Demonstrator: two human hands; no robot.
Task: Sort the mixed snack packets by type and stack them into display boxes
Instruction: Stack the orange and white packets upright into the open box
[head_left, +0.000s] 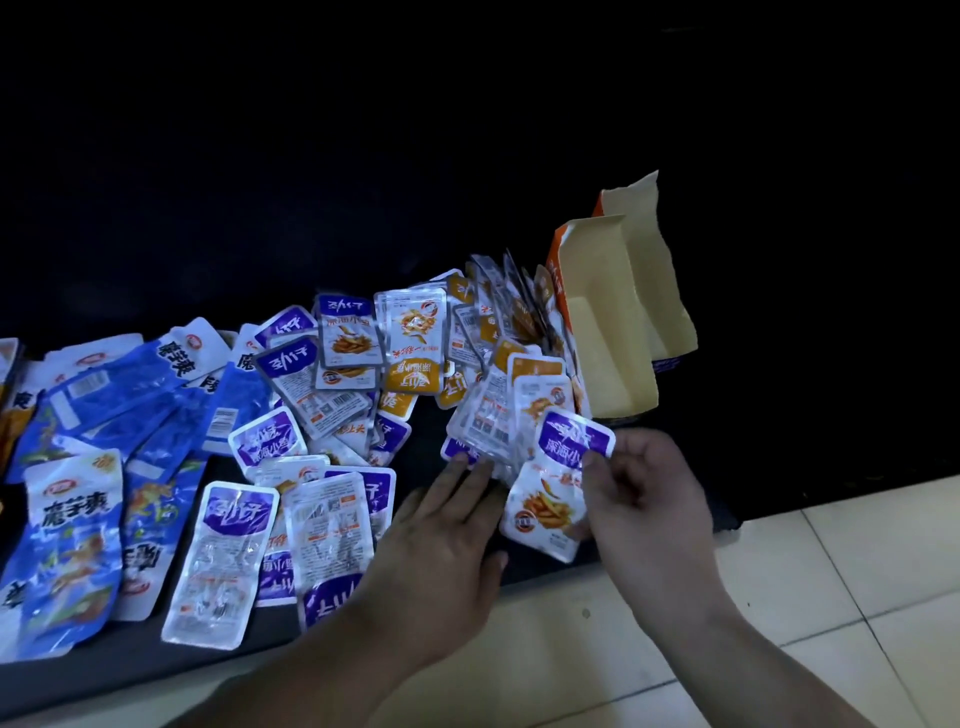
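Observation:
Many snack packets lie mixed on a dark surface: blue packets (109, 395) at the left, purple-topped packets (223, 540) in the middle, orange-topped ones (413, 376) further back. My right hand (644, 499) pinches a purple-topped packet (558, 467) by its right edge, just in front of the open display box (608, 332). My left hand (447, 540) lies flat, its straight fingertips touching a small fan of packets (483, 421) beside the held one. The box stands tilted with its flap up and shows a bare cardboard inside.
The dark surface (675, 457) ends at a front edge, with pale floor tiles (831, 587) below it at the right. The background behind the packets is black. A second box (631, 197) flap shows behind the open box.

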